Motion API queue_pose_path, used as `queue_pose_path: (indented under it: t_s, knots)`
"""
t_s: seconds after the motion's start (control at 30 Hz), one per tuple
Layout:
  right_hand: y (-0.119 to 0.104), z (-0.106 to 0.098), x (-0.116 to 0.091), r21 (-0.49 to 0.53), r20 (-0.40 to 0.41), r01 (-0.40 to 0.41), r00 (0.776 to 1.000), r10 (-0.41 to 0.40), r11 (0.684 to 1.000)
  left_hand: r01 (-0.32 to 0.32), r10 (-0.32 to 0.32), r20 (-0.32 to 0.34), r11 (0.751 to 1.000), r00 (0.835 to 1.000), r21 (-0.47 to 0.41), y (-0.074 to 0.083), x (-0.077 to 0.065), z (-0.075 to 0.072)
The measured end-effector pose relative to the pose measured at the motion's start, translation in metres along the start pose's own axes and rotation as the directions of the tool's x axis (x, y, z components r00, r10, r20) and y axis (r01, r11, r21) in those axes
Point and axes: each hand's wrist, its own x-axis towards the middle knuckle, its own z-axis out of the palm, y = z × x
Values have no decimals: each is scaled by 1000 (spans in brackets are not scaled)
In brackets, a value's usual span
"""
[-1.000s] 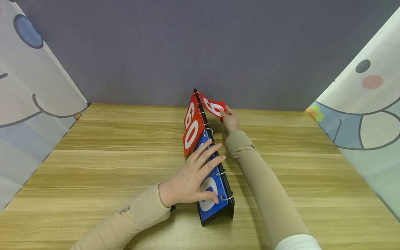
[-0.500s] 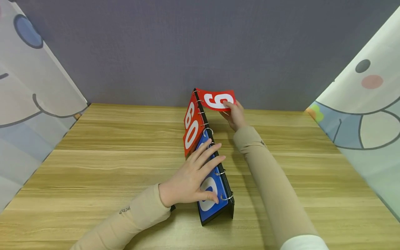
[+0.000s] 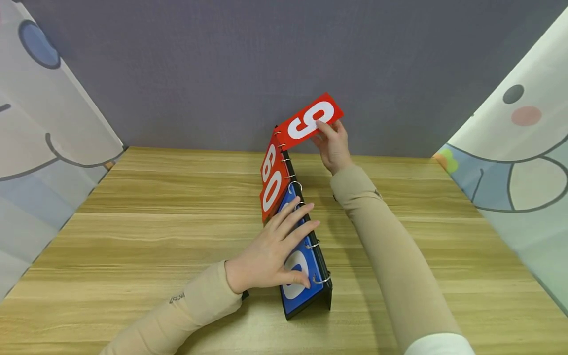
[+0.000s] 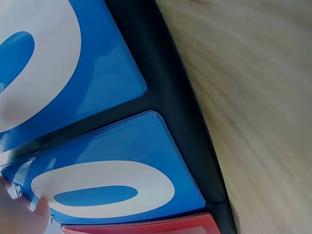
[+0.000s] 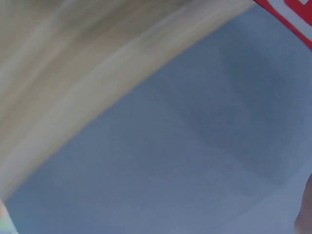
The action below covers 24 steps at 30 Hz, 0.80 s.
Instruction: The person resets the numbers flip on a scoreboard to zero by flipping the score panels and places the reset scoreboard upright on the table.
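A flip scoreboard [image 3: 327, 291] with a black tent-shaped stand and metal rings stands on the table. Blue number cards [image 4: 161, 141] showing 0 hang on its near half, and red number cards [image 3: 271, 190] hang on the far half. My left hand [image 3: 270, 251] lies with spread, straight fingers over the blue cards and the top edge. At the far end my right hand [image 3: 334, 145] pinches a red card [image 3: 306, 122] with a white digit by its outer end, holding it raised on its rings. Only a corner of that card shows in the right wrist view.
The wooden table [image 3: 155, 212] spreads out on both sides of the scoreboard. Behind it rises a grey panel [image 3: 199, 74], close to the raised card. Cartoon-printed curtains [image 3: 510, 162] flank the left and right sides.
My right hand has swung the red card upward from the right side of the stand, so it now tilts up above the top edge. The left hand has stayed in place.
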Motion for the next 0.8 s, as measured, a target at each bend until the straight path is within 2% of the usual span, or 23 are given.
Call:
queue_pose_path:
  t_s: [0.1, 0.17, 0.23, 0.33, 0.43, 0.53, 0.57, 0.67, 0.8]
  knots:
    - [2, 8, -5, -151, 142, -21, 989, 42, 988, -7, 7, -4, 1000, 1000, 4, 0, 1, 0]
    - [4, 13, -8, -280, 213, -5, 975, 67, 960, -14, 14, -6, 1000, 1000, 5, 0, 1, 0]
    - [6, 17, -10, -431, 246, 27, 965, 89, 902, -18, 18, -4, 1000, 1000, 5, 0, 1, 1]
    - [7, 24, -13, -605, 241, 70, 965, 98, 793, -18, 18, 0, 1000, 1000, 4, 0, 2, 1]
    - [7, 31, -15, -698, 237, 101, 967, 95, 709, -17, 17, -1, 1000, 1000, 4, 0, 2, 1]
    - [8, 36, -17, -737, 256, 137, 963, 85, 662, -21, 21, -5, 1000, 1000, 4, 0, 3, 2]
    - [8, 36, -17, -756, 269, 157, 959, 84, 636, -22, 22, -6, 1000, 1000, 4, 0, 3, 2]
    - [10, 37, -20, -821, 325, 233, 941, 91, 521, -25, 25, -6, 1000, 1000, 3, 0, 2, 2]
    - [11, 39, -21, -880, 399, 344, 909, 118, 329, -23, 23, -3, 1000, 1000, -2, 0, 1, 2]
